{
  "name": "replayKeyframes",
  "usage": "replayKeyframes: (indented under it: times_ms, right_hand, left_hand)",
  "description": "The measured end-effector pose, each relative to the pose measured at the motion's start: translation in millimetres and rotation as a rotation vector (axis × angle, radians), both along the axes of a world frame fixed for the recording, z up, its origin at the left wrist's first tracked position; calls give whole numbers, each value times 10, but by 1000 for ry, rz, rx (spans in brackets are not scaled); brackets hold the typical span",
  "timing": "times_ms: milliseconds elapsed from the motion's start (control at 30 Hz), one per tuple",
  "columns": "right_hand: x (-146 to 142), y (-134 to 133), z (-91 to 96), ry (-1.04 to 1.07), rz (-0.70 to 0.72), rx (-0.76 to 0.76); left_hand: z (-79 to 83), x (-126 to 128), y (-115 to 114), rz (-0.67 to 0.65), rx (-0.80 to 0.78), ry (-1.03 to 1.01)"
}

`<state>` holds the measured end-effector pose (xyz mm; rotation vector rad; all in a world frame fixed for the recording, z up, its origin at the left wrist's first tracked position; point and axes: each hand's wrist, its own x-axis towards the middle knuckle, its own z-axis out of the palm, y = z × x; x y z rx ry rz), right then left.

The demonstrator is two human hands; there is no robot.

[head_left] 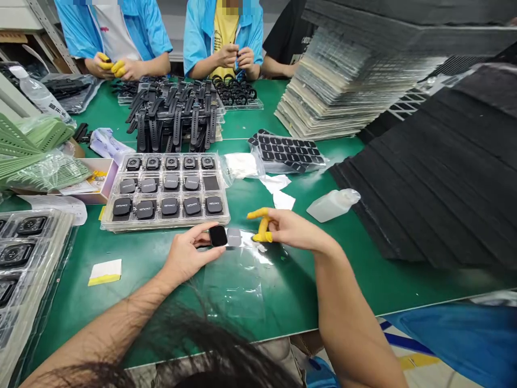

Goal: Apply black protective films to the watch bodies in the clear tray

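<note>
My left hand (189,250) grips a square black smartwatch body (218,236) between thumb and fingers, its dark glossy face upward. Just right of it is a clear film (234,237) with a greyish square on it, reaching toward my right hand (288,229). That hand wears yellow finger covers; the thumb and a finger close on the film's right end, while another finger points out to the left. Beneath both hands lies a larger transparent sheet (234,291) on the green table. Behind them, a clear tray (165,223) holds rows of watch bodies, several with a grey square cover.
A white plastic bottle (333,205) lies at right, near white paper scraps (283,199). Black watch straps (175,118) pile up at the back. Stacked sheets (323,91) and black foam (428,167) fill the right. Another watch tray (30,258) sits left. Co-workers (222,37) sit opposite.
</note>
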<state>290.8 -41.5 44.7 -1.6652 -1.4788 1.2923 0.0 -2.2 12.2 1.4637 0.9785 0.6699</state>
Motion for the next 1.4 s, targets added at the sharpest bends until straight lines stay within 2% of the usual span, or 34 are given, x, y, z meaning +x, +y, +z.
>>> replayKeyframes:
  times_ms: [67,200,267,333,400,533,600,667,733,833,933,1100,1267,1333,1400]
  right_hand:
    - [173,2,-50,-218,-48,10]
    - [463,47,-210,-539,-355,177]
    - [544,88,-290,-671,-431,194]
    - [516,124,-338,-698,-380,219]
    - [341,139,-335,-625,-289,329]
    - [-342,98,-255,-259,-22,693]
    - [-660,76,-242,-157,143,757]
    - [-825,68,-253,-180,214,809]
    - [-824,66,-267,-251,204,852]
    - [-698,65,-275,-284,247,843]
    - [-681,74,-294,-219,283,826]
    - [-770,75,-312,-273,76,896]
    - [-829,68,-281,-332,204,823]
    - [-825,90,-291,-421,110,771]
    - [-743,97,-290,-554,-72,719]
  left_hand:
    - [11,1,3,3,-3,-8]
    - [21,5,5,24,-3,-22]
    - [28,8,-1,25,-10,-22]
    - [31,8,-9,25,-16,-19]
    - [22,6,-16,30,-17,-17]
    - [-27,-2,-11,30,-18,-18]
    - [-53,-6,0,12,-19,-27]
    - [-71,-6,10,3,-20,-41]
    - [-81,-4,16,12,-32,-55]
    - [-85,0,18,39,-53,-68]
    - [-82,3,12,19,-30,-51]
    - [-40,10,-11,18,-13,-12]
    - [4,19,-30,26,23,18]
    - [8,24,-39,33,45,17]
    - [2,24,-54,66,64,-5]
